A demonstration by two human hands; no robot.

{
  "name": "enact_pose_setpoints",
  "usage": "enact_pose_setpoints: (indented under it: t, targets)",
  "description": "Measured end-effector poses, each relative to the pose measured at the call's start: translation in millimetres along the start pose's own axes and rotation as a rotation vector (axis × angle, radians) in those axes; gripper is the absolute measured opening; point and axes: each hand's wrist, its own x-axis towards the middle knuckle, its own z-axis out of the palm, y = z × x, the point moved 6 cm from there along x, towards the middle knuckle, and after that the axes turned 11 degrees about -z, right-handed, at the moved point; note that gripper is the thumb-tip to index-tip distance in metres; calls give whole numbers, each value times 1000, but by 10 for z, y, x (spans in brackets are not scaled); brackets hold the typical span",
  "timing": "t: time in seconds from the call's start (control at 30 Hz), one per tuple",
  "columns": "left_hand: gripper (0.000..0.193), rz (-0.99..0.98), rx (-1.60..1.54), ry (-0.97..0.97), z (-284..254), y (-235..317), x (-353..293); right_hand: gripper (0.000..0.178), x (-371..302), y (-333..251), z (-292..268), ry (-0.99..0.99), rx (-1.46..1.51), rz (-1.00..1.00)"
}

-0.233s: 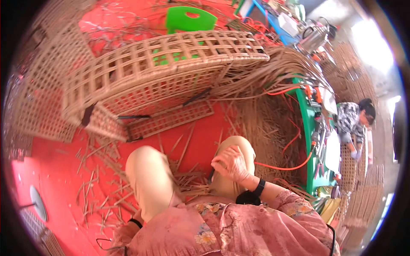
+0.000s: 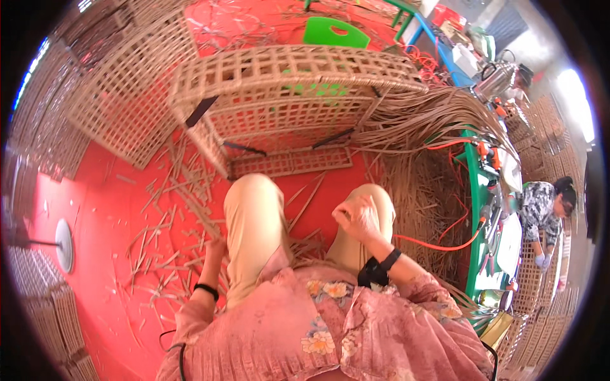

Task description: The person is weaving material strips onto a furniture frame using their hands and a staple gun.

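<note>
My right hand (image 2: 357, 218) rests over my right knee, its fingers curled in. Whatever they may hold is hidden from view. Down beside my left leg hangs my left hand (image 2: 216, 247), its fingers too indistinct to read, next to loose strips (image 2: 184, 222) on the red floor. In front of my knees a large woven basket frame (image 2: 267, 117) stands tilted on its side, open toward me, with dark braces inside its corners. Neither hand touches it.
A green table (image 2: 473, 209) with tools and an orange hose (image 2: 438, 246) stands at right. Long strips (image 2: 426, 117) spill beside it. Lattice panels (image 2: 136, 92) lean at left. A green chair (image 2: 335, 33) is behind the basket. Another person (image 2: 543, 209) works at far right.
The view has swung left, so the scene sits further right. My left hand has come into sight beside my leg. My right hand stays at the right knee, fingers still curled.
</note>
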Motion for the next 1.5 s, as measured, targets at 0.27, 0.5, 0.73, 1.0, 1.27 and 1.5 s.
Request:
enact_pose_setpoints:
  t: [0.27,0.5,0.73,1.0,1.27,1.5]
  targets:
    - [27,-403,-1511,255,-2122,130,286,16,52,-96,-91,-108,-123,23]
    - [29,-111,-1271,1009,-4157,-56,517,50,599,582,-768,432,285,322]
    - [36,78,-845,1039,-5718,421,1193,43,730,1981,-1353,887,775,610]
    - [53,155,-283,638,-5721,1789,2290,37,-103,3601,-1082,959,857,917]
    - [45,183,-117,571,-5651,1730,2244,29,-313,5405,-1521,1289,860,859]
    - [50,157,-257,528,-5679,1743,2171,53,-48,6436,-1833,1307,736,839]
